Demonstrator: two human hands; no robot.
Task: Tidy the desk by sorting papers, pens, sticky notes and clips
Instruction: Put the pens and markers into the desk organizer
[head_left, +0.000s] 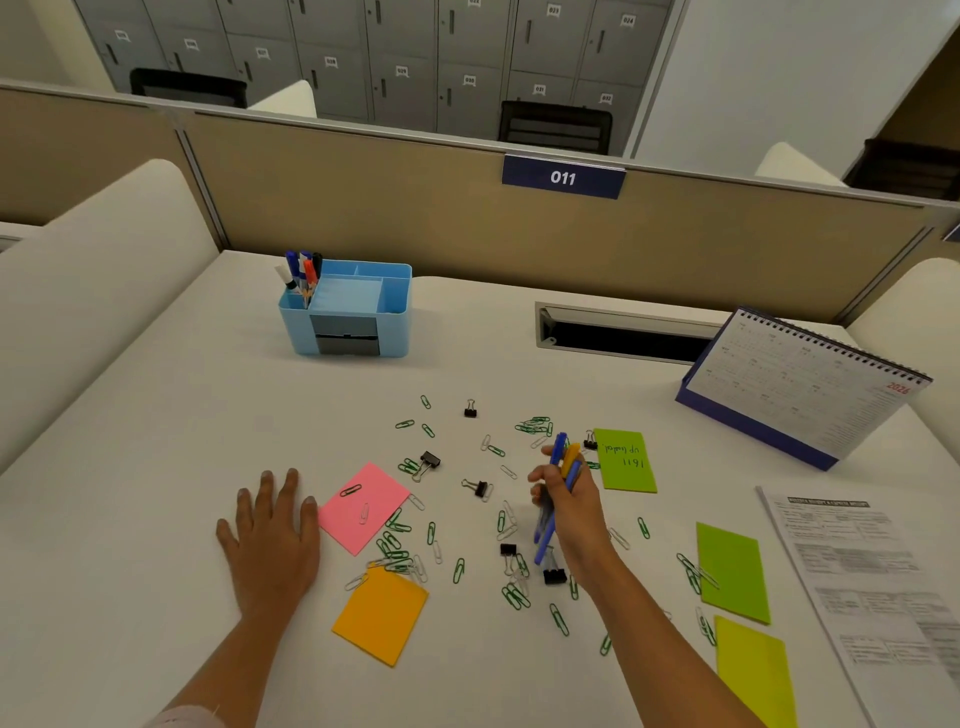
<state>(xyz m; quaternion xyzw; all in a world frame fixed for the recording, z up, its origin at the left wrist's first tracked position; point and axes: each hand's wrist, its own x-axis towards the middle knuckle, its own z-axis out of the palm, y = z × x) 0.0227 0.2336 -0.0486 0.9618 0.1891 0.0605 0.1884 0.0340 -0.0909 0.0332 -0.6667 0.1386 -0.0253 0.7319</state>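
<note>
My right hand (569, 501) grips a bunch of pens (562, 467), blue and yellow, above the desk's middle. My left hand (272, 535) rests flat on the white desk (156, 441), beside a pink sticky pad (363, 506). An orange pad (382, 616) lies below it. Green pads lie at the right: one with writing (626, 460), one plain (732, 571), and a yellow-green one (756, 670). Several green and silver paper clips (397, 548) and black binder clips (553, 574) are scattered around. A printed paper (872, 582) lies at the far right.
A blue desk organiser (353, 312) with several markers (304, 273) stands at the back left. A desk calendar (800, 384) stands at the back right, next to a cable slot (623, 332). A tan partition (415, 208) closes the desk's far edge.
</note>
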